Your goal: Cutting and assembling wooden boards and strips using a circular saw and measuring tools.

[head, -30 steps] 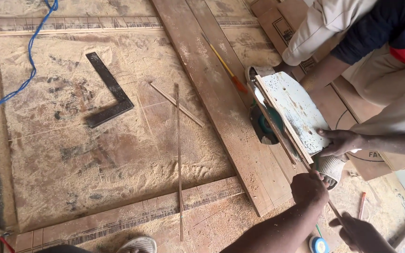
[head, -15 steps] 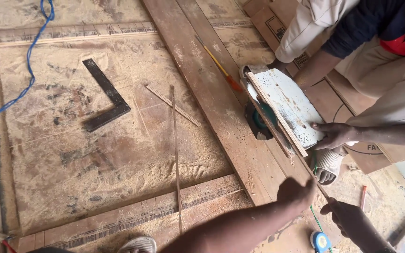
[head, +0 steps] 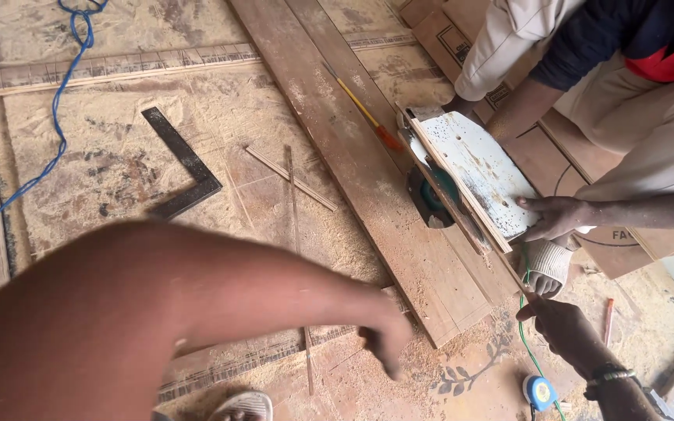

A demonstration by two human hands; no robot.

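Note:
My left hand (head: 388,339) hangs blurred over the sawdust-covered floor, just left of the near end of a long wooden plank (head: 368,179); it holds nothing. Its forearm fills the lower left. My right hand (head: 557,313) pinches the near end of a thin wooden strip (head: 462,210) that runs along the plank's right edge. A circular saw with a white base plate (head: 477,168) lies tipped on that edge. Another person's hand (head: 551,218) presses on the plate.
A black carpenter's square (head: 185,164) and loose thin sticks (head: 294,179) lie left of the plank. A blue cord (head: 56,117) snakes at far left. A yellow-handled tool (head: 364,113), a blue tape measure (head: 538,390), a red pencil (head: 608,320) and a sandal (head: 247,405) are nearby.
My left hand has swung left, away from the plank's right side, and its arm now covers the lower left. My right hand has moved up toward the saw. The view shifted closer.

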